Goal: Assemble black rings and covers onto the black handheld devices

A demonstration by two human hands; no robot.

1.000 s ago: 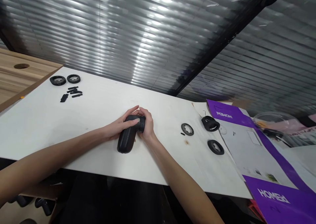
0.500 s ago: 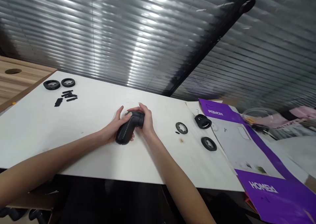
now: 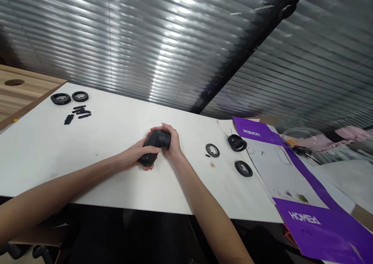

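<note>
Both my hands hold a black handheld device (image 3: 154, 145) with a rounded handle over the white table (image 3: 116, 128). My left hand (image 3: 136, 155) wraps its fingers round the handle end. My right hand (image 3: 171, 141) is closed round the device's head, covering most of it. To the right lie a flat black ring (image 3: 212, 150), a black cup-shaped cap (image 3: 236, 143) and another black ring (image 3: 243, 168).
At the far left of the table sit two black rings (image 3: 70, 98) and several small black pieces (image 3: 78, 113). A purple and white HOMEA box (image 3: 291, 174) lies flattened at the right, with a clear plastic bowl (image 3: 303, 138) behind it. A wooden panel (image 3: 20, 89) adjoins the left edge.
My left hand slid down and closed round the handle, and the device has tipped up and turned so its handle looks shorter. My head shifted slightly.
</note>
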